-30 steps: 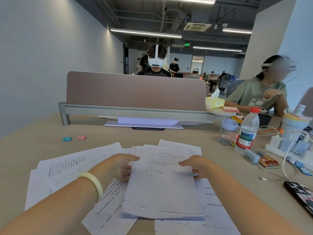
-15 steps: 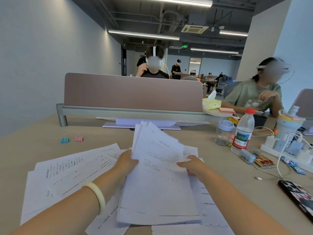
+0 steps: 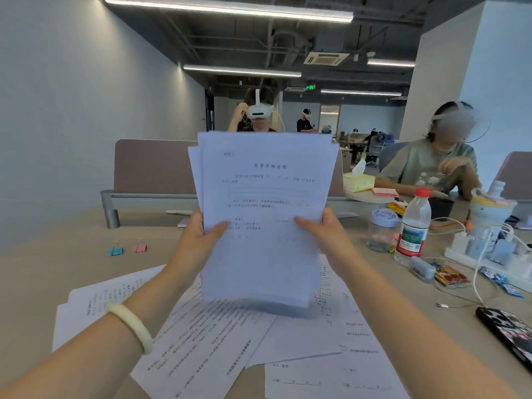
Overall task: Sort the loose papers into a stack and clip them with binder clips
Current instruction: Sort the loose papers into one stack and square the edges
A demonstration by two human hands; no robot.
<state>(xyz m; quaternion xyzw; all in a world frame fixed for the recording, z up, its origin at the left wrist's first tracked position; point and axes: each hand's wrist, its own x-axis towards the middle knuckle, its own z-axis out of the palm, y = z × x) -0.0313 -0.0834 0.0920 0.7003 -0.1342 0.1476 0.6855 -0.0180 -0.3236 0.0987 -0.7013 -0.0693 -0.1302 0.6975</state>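
A stack of white printed papers (image 3: 263, 197) stands upright in front of me, its lower edge just above the table. My left hand (image 3: 198, 240) grips its left side and my right hand (image 3: 325, 237) grips its right side, thumbs on the front sheet. The top edges of the sheets are slightly uneven. More loose papers (image 3: 207, 338) lie spread on the table beneath the stack. A blue binder clip (image 3: 116, 250) and a pink binder clip (image 3: 140, 248) sit on the table to the far left.
A water bottle (image 3: 413, 226), a lidded jar (image 3: 381, 230), a power strip with cables (image 3: 489, 254) and a phone (image 3: 509, 335) crowd the right side. A desk divider (image 3: 152, 168) runs across the back. People sit beyond it and at the right.
Both hands have raised the stack from lying flat on the table to standing upright. The loose sheets under it now show.
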